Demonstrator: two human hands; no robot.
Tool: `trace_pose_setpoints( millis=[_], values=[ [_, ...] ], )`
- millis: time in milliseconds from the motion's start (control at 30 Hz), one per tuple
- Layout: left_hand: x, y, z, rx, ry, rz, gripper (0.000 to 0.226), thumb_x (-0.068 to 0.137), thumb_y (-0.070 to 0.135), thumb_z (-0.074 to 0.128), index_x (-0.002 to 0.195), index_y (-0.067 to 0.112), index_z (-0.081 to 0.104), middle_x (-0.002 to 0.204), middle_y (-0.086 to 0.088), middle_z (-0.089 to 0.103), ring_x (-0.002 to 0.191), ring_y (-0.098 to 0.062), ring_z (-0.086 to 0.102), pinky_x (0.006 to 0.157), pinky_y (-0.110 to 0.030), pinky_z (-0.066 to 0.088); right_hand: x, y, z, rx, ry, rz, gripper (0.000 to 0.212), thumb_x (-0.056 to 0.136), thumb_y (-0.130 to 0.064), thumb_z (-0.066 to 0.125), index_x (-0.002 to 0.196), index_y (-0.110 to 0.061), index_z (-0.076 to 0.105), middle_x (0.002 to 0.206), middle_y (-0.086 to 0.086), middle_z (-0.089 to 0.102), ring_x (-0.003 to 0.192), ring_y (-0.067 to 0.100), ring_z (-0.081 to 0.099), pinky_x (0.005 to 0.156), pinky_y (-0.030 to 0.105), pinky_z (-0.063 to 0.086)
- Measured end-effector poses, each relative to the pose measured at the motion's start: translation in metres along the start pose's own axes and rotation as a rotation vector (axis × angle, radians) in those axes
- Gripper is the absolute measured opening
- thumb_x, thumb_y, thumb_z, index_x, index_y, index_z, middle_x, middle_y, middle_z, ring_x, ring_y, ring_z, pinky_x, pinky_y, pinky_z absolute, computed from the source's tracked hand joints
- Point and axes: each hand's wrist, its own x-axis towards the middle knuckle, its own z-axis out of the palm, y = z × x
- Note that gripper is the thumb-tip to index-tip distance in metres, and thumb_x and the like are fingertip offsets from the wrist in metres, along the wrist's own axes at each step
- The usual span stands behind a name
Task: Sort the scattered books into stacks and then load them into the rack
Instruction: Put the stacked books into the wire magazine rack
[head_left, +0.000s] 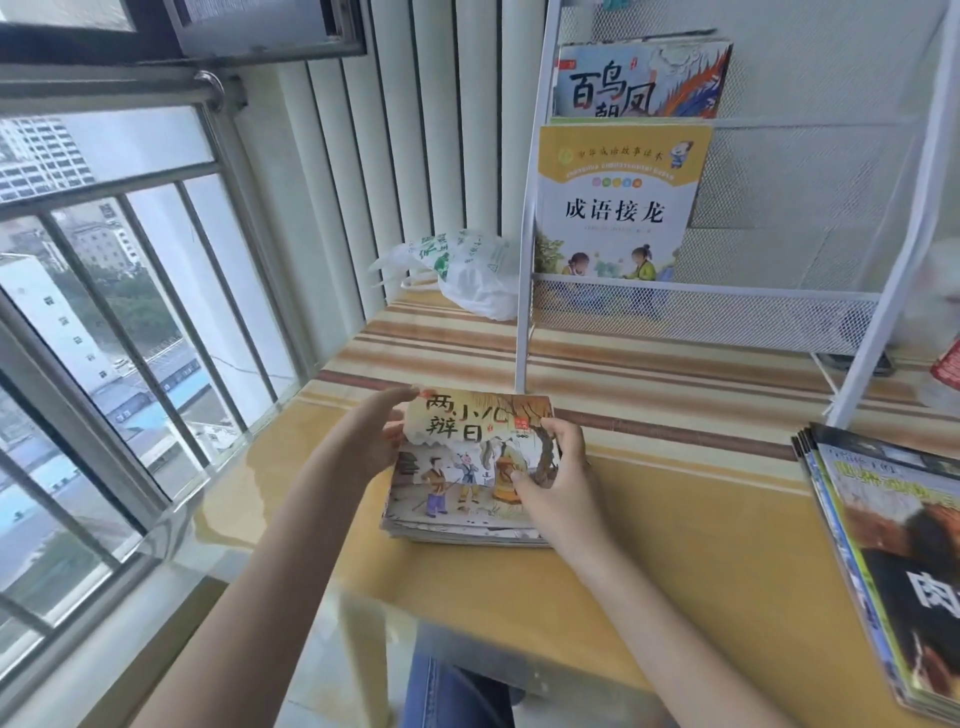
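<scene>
1. Both hands grasp a small stack (467, 519) of picture books on the tabletop (675, 545): the left grip (371, 441) curls round its left edge, fingers at the far corner.
2. Right grip (553, 467) clasps the right edge, thumb pressed on the top cover.
3. That stack lies flat just in front of the white mesh rack (727, 306).
4. Two books stand in the rack at its left: a yellow one (618, 202) on the lower tier and a colourful one (639, 78) above.
5. Another stack (893, 561) of bigger books lies at the right edge, well apart.
6. Behind the rack's left leg sits a plastic bag (467, 270), near the window (104, 312).
</scene>
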Motion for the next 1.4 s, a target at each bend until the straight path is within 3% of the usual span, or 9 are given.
trace_pose_setpoints(
  millis=[167,233,533,700,800,900,1100,1300,1400],
  values=[
    [-0.014,-0.004,0.024,0.393,0.024,0.109,0.045,0.081,0.041,0.07,0.107,0.005,0.062,0.086,-0.011,0.074,0.067,-0.024,0.071,0.06,-0.034,0.06,0.001,0.0,-0.012,0.157,-0.04,0.049,0.059,0.084,-0.017,0.069,0.129,-0.032,0.034,0.121,-0.02,0.041,0.099,-0.006,0.045,0.08,0.006,0.04],
    [-0.022,-0.01,0.03,0.406,0.065,0.318,0.045,0.079,0.041,0.072,0.107,0.008,0.062,0.091,-0.01,0.074,0.074,-0.024,0.073,0.069,-0.042,0.06,0.006,-0.002,-0.024,0.246,-0.042,0.137,0.075,0.074,-0.032,0.077,0.133,-0.03,0.032,0.136,-0.012,0.04,0.119,0.007,0.043,0.102,0.027,0.038],
    [-0.072,0.007,0.089,0.216,-0.138,0.958,0.027,0.088,0.03,0.065,0.111,0.035,0.052,0.112,0.008,0.063,0.11,-0.016,0.061,0.092,-0.046,0.052,0.016,-0.036,-0.112,0.301,0.0,-0.174,0.05,0.067,-0.047,0.072,0.109,-0.022,0.059,0.107,-0.009,0.069,0.106,0.007,0.062,0.099,0.035,0.045],
    [-0.069,0.006,0.113,0.181,-0.192,0.849,0.037,0.073,0.053,0.065,0.098,0.029,0.053,0.108,-0.002,0.065,0.101,-0.018,0.062,0.084,-0.053,0.053,0.003,-0.031,-0.138,0.298,0.146,-0.236,0.088,0.051,-0.085,0.06,0.113,-0.023,0.058,0.117,-0.014,0.062,0.115,0.002,0.053,0.099,0.028,0.04],
    [-0.067,0.01,0.13,0.058,-0.13,0.808,0.021,0.084,0.045,0.06,0.088,0.025,0.055,0.095,0.004,0.07,0.104,-0.018,0.06,0.08,-0.044,0.053,0.007,-0.048,-0.134,0.276,0.207,-0.258,0.048,0.082,-0.066,0.049,0.092,-0.021,0.063,0.092,-0.034,0.063,0.092,-0.026,0.049,0.081,0.004,0.036],
    [-0.062,0.005,0.139,0.042,0.031,0.783,0.012,0.092,0.026,0.05,0.082,0.023,0.056,0.078,0.017,0.062,0.081,-0.006,0.054,0.075,-0.032,0.041,0.018,-0.059,-0.118,0.296,0.408,-0.18,0.024,0.091,-0.035,0.057,0.072,-0.019,0.059,0.067,-0.019,0.058,0.064,-0.013,0.05,0.066,0.017,0.033],
    [-0.058,-0.001,0.142,0.074,0.092,0.728,0.011,0.094,0.028,0.049,0.087,0.025,0.056,0.073,0.022,0.055,0.07,0.013,0.049,0.069,-0.018,0.037,0.028,-0.058,-0.086,0.352,0.836,-0.101,0.037,0.084,-0.021,0.052,0.05,-0.024,0.036,0.039,-0.011,0.036,0.042,0.008,0.028,0.048,0.029,0.021],
    [-0.062,-0.012,0.143,0.012,0.104,0.572,0.053,0.076,0.067,0.057,0.066,0.02,0.033,0.067,0.003,0.037,0.06,-0.017,0.035,0.063,-0.028,0.032,0.024,-0.057,-0.085,0.339,0.835,-0.08,0.044,0.085,-0.023,0.05,0.046,-0.027,0.031,0.04,-0.009,0.032,0.042,0.009,0.025,0.051,0.03,0.018],
    [-0.056,-0.014,0.137,0.07,0.012,0.647,0.034,0.07,0.049,0.074,0.072,0.022,0.054,0.072,0.004,0.058,0.063,-0.006,0.055,0.064,-0.018,0.046,0.028,-0.058,-0.083,0.322,0.878,-0.078,0.042,0.081,-0.024,0.049,0.043,-0.026,0.031,0.04,-0.007,0.028,0.044,0.011,0.02,0.053,0.029,0.018]
  ],
)
